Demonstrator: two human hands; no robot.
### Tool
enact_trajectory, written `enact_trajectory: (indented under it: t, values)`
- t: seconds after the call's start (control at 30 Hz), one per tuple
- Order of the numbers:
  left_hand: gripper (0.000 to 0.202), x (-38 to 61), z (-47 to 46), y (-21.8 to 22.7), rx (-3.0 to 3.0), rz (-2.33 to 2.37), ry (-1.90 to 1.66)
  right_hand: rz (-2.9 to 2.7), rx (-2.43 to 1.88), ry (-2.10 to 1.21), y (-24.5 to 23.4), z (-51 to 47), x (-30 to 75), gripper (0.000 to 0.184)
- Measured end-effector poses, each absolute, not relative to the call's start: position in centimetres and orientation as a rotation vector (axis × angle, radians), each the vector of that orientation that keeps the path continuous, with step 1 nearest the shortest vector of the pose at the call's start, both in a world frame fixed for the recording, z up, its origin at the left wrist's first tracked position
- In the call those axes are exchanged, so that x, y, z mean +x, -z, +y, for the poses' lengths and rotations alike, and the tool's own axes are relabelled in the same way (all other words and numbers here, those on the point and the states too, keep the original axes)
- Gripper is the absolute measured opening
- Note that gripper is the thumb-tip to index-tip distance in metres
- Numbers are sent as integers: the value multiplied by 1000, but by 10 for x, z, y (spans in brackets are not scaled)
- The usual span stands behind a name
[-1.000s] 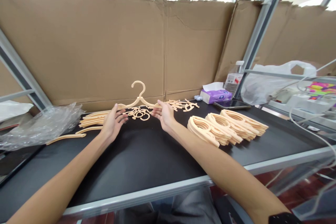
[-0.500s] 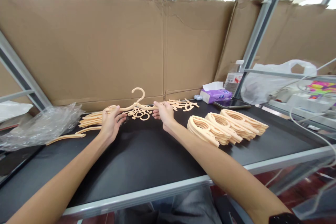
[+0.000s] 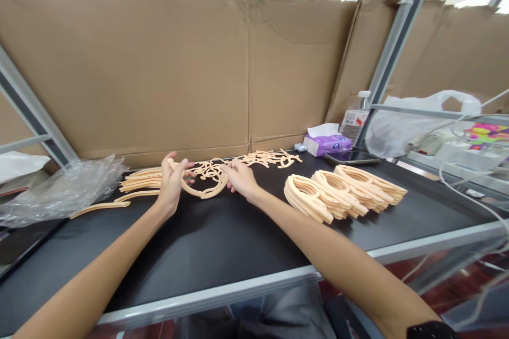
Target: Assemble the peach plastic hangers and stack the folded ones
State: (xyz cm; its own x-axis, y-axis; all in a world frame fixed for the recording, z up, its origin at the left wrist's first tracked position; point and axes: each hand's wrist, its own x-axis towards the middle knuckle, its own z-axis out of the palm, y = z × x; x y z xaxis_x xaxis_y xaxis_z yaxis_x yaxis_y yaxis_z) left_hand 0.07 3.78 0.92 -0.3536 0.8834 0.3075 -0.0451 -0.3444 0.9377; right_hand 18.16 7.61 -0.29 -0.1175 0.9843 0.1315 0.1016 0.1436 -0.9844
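Observation:
A cream plastic folding hanger [image 3: 204, 194] is held between my two hands above the black table, its arms bent into a U shape with the curve towards me. My left hand [image 3: 172, 183] is closed on its left arm, and my right hand [image 3: 240, 177] pinches the right one. The hanger's hook cannot be made out. Behind it lies a loose pile of small hook pieces [image 3: 266, 158]. A stack of hanger arms [image 3: 141, 179] sits left of my left hand, with single arms [image 3: 99, 208] nearer me.
Folded hangers [image 3: 342, 190] stand in several stacks at the right. Crumpled clear plastic [image 3: 67, 190] lies at the left. At the back right are a purple tissue pack [image 3: 328, 144], a phone [image 3: 352, 157] and a bottle [image 3: 353, 119]. Cardboard [image 3: 159, 74] walls the back.
The hanger's arms have folded from spread wide to a U shape. My right hand has moved left, closer to my left hand, and the upright hook has turned out of sight.

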Motion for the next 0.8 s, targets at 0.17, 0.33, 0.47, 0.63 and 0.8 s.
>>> enact_trajectory:
  t: [0.17,0.33,0.47,0.63,0.8]
  values:
    - [52,9,36,3,1393,1290,-1511,-1615,-1083,-1132,2,65,173,31]
    - [59,8,37,6,1517,1390,-1400,-1758,-1143,-1072,-2,60,173,30]
    - [68,4,38,5,1662,1427,-1259,-1865,-1162,-1033,-2,61,175,32]
    - [90,2,33,2,1844,1420,-1010,-1966,-1170,-981,-1,64,179,36]
    - [102,2,30,0,1927,1485,-912,-2079,-1289,-822,-10,59,185,43]
